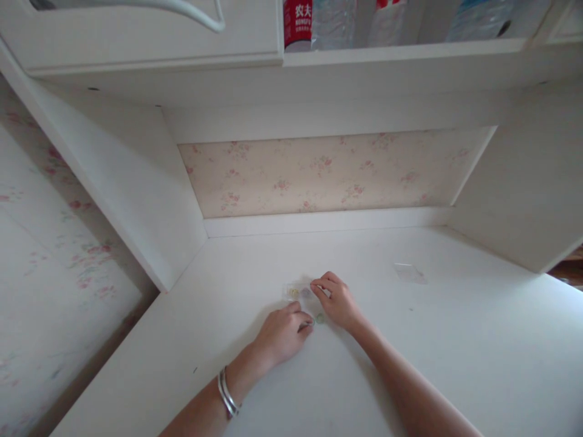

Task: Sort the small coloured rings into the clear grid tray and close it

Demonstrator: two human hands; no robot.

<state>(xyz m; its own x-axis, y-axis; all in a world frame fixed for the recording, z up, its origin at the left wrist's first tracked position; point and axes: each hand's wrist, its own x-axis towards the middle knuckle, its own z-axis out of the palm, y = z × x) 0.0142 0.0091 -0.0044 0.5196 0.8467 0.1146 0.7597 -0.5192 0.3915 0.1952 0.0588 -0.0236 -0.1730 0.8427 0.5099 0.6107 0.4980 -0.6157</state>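
Note:
A small clear plastic case (286, 292) lies on the white desktop, with yellowish ring-like pieces (293, 292) at its left and a pale purplish piece (305, 292) beside them. My right hand (336, 301) is at the right end of the case, thumb and index fingertips pinched together; what is between them is too small to make out. Just in front of the case, my left hand (282, 331) has curled fingers, its index finger close to the case edge. A bit of green shows at its thumb tip. A small green ring (320, 318) lies between the two hands.
A clear flat plastic piece (410, 274) lies to the right on the desktop (455, 352). White side panels (113, 164) flank the desk, and an overhead shelf (401, 56) holds plastic bottles (334, 24). A small dark speck (195, 369) is at the left.

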